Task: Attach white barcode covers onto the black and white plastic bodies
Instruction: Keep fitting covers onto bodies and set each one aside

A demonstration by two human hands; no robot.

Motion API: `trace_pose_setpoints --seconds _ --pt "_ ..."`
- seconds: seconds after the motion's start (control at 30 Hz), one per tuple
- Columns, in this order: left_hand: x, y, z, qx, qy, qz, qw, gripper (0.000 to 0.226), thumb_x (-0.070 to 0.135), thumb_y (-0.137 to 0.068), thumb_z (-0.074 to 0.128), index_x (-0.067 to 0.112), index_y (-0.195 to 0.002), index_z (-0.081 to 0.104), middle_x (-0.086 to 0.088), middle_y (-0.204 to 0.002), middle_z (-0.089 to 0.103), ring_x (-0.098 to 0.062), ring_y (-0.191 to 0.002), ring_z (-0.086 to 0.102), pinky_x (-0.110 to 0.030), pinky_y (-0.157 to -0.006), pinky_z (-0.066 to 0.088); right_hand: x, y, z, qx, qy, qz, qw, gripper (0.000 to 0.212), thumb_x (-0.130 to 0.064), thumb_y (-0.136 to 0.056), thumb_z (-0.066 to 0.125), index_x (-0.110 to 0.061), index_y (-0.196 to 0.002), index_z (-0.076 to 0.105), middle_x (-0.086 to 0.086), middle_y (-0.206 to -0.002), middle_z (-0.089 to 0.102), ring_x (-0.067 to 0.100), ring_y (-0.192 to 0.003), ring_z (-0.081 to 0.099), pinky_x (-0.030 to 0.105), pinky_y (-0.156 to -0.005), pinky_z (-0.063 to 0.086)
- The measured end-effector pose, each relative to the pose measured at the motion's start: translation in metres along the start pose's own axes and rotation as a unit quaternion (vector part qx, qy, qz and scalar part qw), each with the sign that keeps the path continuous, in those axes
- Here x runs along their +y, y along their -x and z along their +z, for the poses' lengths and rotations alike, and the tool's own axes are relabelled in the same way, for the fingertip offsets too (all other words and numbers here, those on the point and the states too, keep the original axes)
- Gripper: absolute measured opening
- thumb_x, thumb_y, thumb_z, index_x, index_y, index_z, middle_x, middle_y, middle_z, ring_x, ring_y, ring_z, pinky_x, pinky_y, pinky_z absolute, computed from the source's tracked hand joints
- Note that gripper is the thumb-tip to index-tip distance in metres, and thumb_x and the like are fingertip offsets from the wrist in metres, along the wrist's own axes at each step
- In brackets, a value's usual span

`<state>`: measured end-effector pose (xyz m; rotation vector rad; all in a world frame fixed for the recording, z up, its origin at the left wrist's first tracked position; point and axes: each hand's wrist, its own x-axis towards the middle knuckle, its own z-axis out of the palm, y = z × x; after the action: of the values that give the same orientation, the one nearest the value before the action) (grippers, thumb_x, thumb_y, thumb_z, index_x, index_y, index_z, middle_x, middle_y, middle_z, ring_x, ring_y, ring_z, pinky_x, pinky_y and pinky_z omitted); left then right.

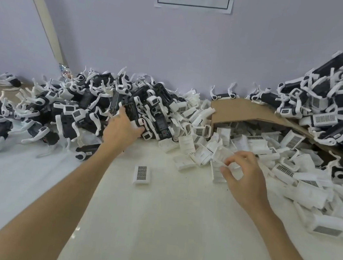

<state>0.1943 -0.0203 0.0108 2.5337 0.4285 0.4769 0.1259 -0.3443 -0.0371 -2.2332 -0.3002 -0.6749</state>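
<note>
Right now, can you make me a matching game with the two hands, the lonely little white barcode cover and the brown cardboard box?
1 left hand
2 right hand
3 lone white plastic barcode cover
4 brown cardboard box

A alone on the white table
B grips a black and white plastic body
C pinches a white cover
D loose white covers spill from it

Pairs: 1-B, 2-C, 3-A, 4-D.
</note>
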Motion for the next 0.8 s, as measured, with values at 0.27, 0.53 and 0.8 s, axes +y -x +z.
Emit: trace_pose_setpoints --seconds 0.27,0.53,0.8 --pt "0.007 -0.015 0.016 0.068 0.017 -0.037 0.997 0.075 0.052 -0.084 0.071 0.014 -0.138 0.035 0.001 -0.072 0.061 -0.035 -0.097 0.065 -0.053 -0.103 0.035 -0.007 0.001 0.008 -0.019 -0.072 0.01 0.997 0.06 -0.007 -0.073 0.086 -0.024 -0.121 0.054 -0.009 -0.112 0.055 -0.01 -0.093 0.054 0.004 -0.072 0.042" --pt "0.001 0.004 -0.002 0.138 0.011 0.02 0.99 0.066 0.064 -0.076 0.067 0.022 -0.124 0.049 0.011 -0.066 0.052 -0.033 -0.103 0.063 -0.057 -0.113 0.018 -0.012 0.0 0.005 0.039 -0.062 -0.01 0.997 0.057 0.016 -0.069 0.074 -0.016 -0.115 0.064 -0.002 -0.111 0.044 -0.008 -0.096 0.053 0.005 -0.075 0.043" --pt "-0.005 0.017 -0.009 0.138 -0.065 0.03 0.988 0.052 0.063 -0.087 0.06 0.02 -0.115 0.056 -0.002 -0.07 0.067 -0.038 -0.105 0.064 -0.064 -0.117 0.002 -0.015 -0.001 0.003 0.067 -0.05 -0.014 0.996 0.059 0.018 -0.069 0.074 -0.018 -0.115 0.067 -0.005 -0.108 0.043 -0.002 -0.084 0.051 0.007 -0.07 0.042"
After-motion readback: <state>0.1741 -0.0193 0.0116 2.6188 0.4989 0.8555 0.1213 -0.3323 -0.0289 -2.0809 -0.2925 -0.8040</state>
